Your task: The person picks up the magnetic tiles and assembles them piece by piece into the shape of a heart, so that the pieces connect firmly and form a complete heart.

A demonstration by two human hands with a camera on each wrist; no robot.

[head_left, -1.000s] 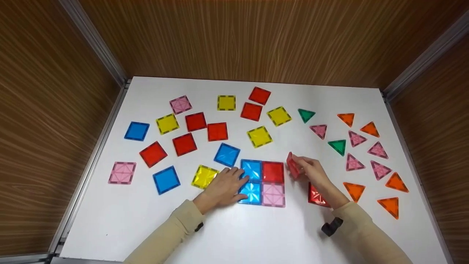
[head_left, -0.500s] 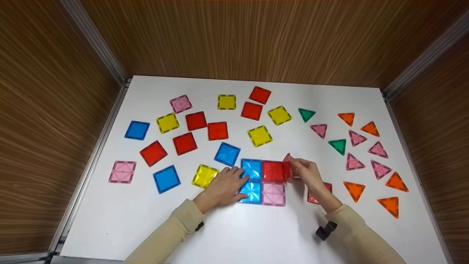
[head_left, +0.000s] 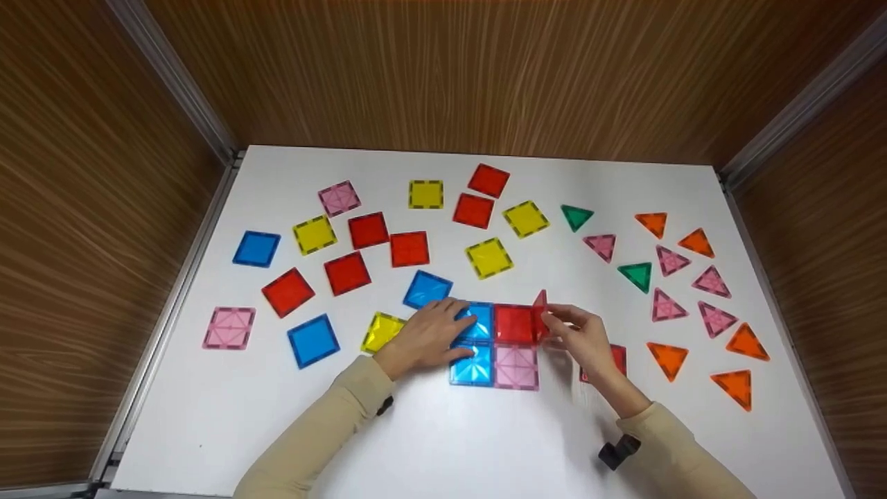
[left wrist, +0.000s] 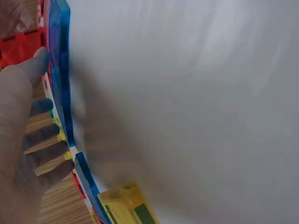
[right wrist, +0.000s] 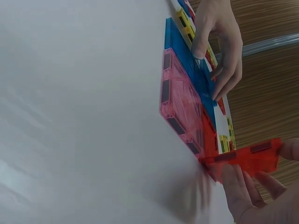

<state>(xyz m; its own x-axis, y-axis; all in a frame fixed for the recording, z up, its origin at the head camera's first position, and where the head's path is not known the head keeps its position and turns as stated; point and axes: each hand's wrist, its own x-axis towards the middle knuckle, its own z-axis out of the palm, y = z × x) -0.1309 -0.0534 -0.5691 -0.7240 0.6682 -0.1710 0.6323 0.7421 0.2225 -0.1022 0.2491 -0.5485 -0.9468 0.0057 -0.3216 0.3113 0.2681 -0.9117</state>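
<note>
Two blue square magnetic tiles, a red square tile and a pink square tile lie flat, edge to edge, as a two-by-two block. My left hand rests its fingertips on the blue tiles at the block's left side, fingers spread. At the right side, my right hand pinches another red square tile between thumb and fingers. That held tile stands upright, its lower edge along the flat red tile's right edge. Beneath the right wrist lies one more red square tile, partly hidden.
Loose square tiles in red, yellow, blue and pink lie left of and behind the block, including a blue one and a yellow one near my left hand. Triangles such as an orange one lie to the right. Wooden panels enclose the white table.
My right hand has brought the red tile leftward from beside the block to the flat red tile's right edge. My left hand has shifted slightly up and right over the blue tiles.
</note>
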